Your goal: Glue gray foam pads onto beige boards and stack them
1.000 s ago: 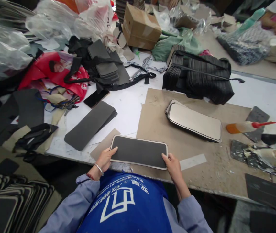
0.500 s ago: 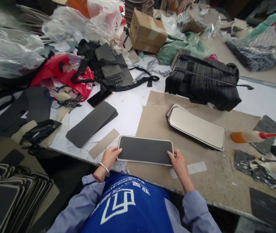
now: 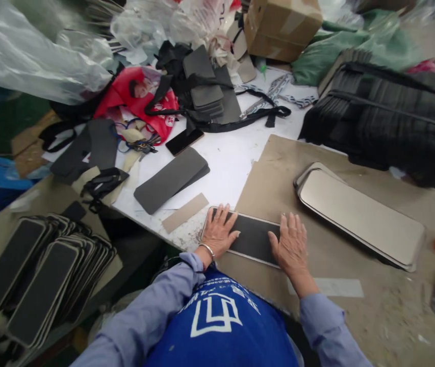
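A dark rectangular panel with a pale rim [image 3: 257, 235] lies flat at the table's front edge. Across its left end rests my left hand [image 3: 219, 232], palm down with the fingers spread. My right hand [image 3: 289, 244] lies flat over the right end, fingers stretched out. Neither hand grips anything. Right of the panel is a stack of beige panels [image 3: 358, 216]. Dark grey panels [image 3: 171, 181] and a beige strip [image 3: 185, 212] lie to its left.
Rimmed dark panels [image 3: 45, 290] are piled at the lower left. A strapped black bundle [image 3: 385, 117] stands at the back right, near a cardboard box [image 3: 282, 28]. A phone [image 3: 184, 141], red bag [image 3: 136, 97] and pale strip [image 3: 337, 287] are on the table.
Both hands have let go of the panel's ends and now lie flat on top of it. The panel is down on the table. The camera view has shifted left and downward.
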`<action>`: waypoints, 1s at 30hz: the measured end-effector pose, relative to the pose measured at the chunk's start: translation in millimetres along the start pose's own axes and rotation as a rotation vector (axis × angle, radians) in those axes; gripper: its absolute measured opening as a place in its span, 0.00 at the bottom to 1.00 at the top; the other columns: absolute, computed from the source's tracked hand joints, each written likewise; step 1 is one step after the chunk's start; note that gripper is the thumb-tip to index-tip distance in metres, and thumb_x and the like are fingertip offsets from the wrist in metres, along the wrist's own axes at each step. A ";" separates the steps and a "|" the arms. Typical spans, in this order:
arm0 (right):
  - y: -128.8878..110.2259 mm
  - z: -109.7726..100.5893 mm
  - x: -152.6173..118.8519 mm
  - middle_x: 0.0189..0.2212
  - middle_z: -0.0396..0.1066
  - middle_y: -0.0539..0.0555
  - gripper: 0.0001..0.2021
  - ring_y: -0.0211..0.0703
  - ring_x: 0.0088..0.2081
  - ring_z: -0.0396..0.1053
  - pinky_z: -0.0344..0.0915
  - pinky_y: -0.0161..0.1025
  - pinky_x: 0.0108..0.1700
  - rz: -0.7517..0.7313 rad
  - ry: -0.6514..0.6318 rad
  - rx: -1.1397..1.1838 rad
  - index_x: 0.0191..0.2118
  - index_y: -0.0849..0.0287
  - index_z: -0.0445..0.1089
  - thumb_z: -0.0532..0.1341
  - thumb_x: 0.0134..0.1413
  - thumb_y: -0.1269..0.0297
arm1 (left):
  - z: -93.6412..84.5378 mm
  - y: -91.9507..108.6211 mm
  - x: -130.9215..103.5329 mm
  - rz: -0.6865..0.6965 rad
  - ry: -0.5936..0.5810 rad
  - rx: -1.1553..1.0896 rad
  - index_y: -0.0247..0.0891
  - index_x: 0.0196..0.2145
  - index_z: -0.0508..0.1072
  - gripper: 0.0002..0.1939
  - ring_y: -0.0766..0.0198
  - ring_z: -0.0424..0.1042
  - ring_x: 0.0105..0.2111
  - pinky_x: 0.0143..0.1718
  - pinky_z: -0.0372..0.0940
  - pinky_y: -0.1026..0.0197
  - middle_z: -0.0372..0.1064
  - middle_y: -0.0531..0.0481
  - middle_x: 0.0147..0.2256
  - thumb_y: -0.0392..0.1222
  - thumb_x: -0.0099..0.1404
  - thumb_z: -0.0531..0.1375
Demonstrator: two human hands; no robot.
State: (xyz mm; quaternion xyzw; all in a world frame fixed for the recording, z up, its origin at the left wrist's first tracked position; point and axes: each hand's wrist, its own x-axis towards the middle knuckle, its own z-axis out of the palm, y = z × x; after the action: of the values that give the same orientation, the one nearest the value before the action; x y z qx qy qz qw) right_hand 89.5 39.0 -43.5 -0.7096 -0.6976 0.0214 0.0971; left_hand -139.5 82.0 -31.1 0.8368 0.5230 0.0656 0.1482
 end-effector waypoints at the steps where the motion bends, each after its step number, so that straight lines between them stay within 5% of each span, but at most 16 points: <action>1: -0.7 6.2 0.7 0.61 0.43 0.69 0.29 0.56 0.63 0.36 0.45 0.57 0.58 -0.039 -0.021 0.001 0.60 0.71 0.49 0.47 0.58 0.56 | 4.2 -0.1 0.7 0.003 -0.026 0.006 0.42 0.58 0.55 0.29 0.49 0.38 0.62 0.60 0.35 0.41 0.42 0.41 0.62 0.52 0.62 0.52; 6: 3.7 25.2 -2.5 0.62 0.41 0.67 0.30 0.56 0.63 0.36 0.45 0.59 0.58 -0.096 -0.094 -0.007 0.61 0.68 0.45 0.46 0.58 0.55 | 14.4 -4.3 -2.7 -0.022 -0.092 0.012 0.45 0.60 0.51 0.31 0.50 0.39 0.62 0.60 0.32 0.39 0.40 0.42 0.63 0.56 0.61 0.51; 18: 1.2 19.5 -0.6 0.63 0.39 0.66 0.31 0.59 0.62 0.38 0.44 0.60 0.58 -0.087 -0.113 0.030 0.63 0.66 0.41 0.48 0.57 0.56 | 9.0 -6.6 0.2 -0.060 -0.149 -0.127 0.44 0.60 0.51 0.29 0.52 0.40 0.62 0.60 0.34 0.40 0.43 0.42 0.62 0.51 0.63 0.51; 20: 1.8 20.1 -0.7 0.63 0.39 0.66 0.31 0.59 0.62 0.38 0.44 0.60 0.58 -0.087 -0.105 0.036 0.63 0.66 0.41 0.48 0.57 0.56 | 2.0 -8.4 -3.8 -0.188 -0.059 -0.229 0.40 0.60 0.50 0.27 0.54 0.42 0.62 0.61 0.38 0.43 0.46 0.40 0.61 0.45 0.64 0.48; 24: 2.6 21.3 -1.3 0.62 0.42 0.66 0.32 0.57 0.62 0.39 0.44 0.59 0.59 -0.074 -0.081 0.044 0.63 0.67 0.40 0.48 0.57 0.57 | -10.7 -16.6 -13.9 -0.699 0.233 -0.525 0.37 0.55 0.58 0.22 0.57 0.58 0.55 0.56 0.54 0.51 0.60 0.39 0.53 0.38 0.63 0.49; 27: 2.0 20.7 -0.8 0.62 0.43 0.67 0.32 0.56 0.62 0.39 0.44 0.59 0.59 -0.077 -0.067 0.048 0.63 0.68 0.40 0.48 0.57 0.57 | -15.7 -24.8 -12.1 -0.932 0.228 -0.764 0.34 0.46 0.66 0.16 0.58 0.67 0.45 0.50 0.61 0.55 0.66 0.40 0.45 0.36 0.58 0.53; 30: 0.4 18.6 0.6 0.61 0.44 0.68 0.31 0.56 0.62 0.40 0.44 0.58 0.59 -0.089 -0.046 0.048 0.62 0.69 0.41 0.48 0.58 0.58 | -17.6 -31.0 -1.5 -0.942 0.122 -1.017 0.34 0.41 0.67 0.14 0.59 0.69 0.40 0.44 0.64 0.58 0.70 0.43 0.39 0.35 0.56 0.56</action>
State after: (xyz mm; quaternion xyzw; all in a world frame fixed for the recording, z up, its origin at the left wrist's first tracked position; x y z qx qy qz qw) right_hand 86.8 41.7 -61.7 -0.6746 -0.7298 0.0500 0.0991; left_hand -171.3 96.5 -24.2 0.3421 0.7421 0.2780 0.5050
